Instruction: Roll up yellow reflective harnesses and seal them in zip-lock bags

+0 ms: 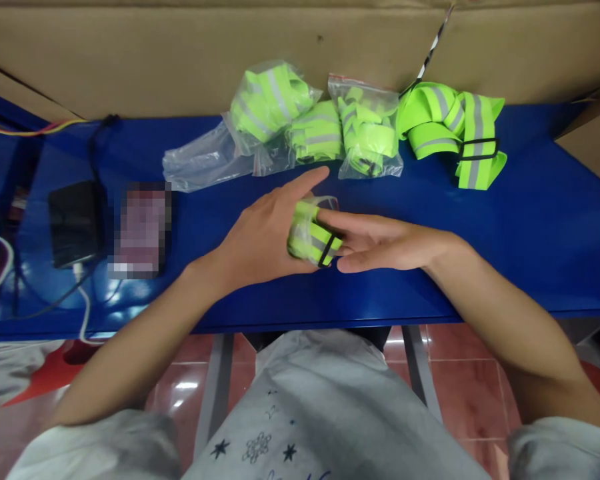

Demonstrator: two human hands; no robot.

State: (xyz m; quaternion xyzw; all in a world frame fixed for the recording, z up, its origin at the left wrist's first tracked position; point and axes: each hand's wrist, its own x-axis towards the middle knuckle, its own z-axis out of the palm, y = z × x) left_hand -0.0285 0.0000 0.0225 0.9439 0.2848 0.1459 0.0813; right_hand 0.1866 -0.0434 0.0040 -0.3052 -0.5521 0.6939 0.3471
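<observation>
Blue table (280, 301) held it all, w/ bagged rolls (370, 133) along the back. L hand (260, 237) and R hand (380, 243) were mid-table: L curled round a green roll (314, 241) near the bagged ones, R fingertips at its right end, pinch or push couldn't tell. Prob. best was L snug, roll tight, clear bag (331, 199) eased w/o tearing, black buckle (327, 251) flat so it didn't snag.

Neon yellow-green strap (308, 241) (grey-striped), blue table (290, 303).
</observation>
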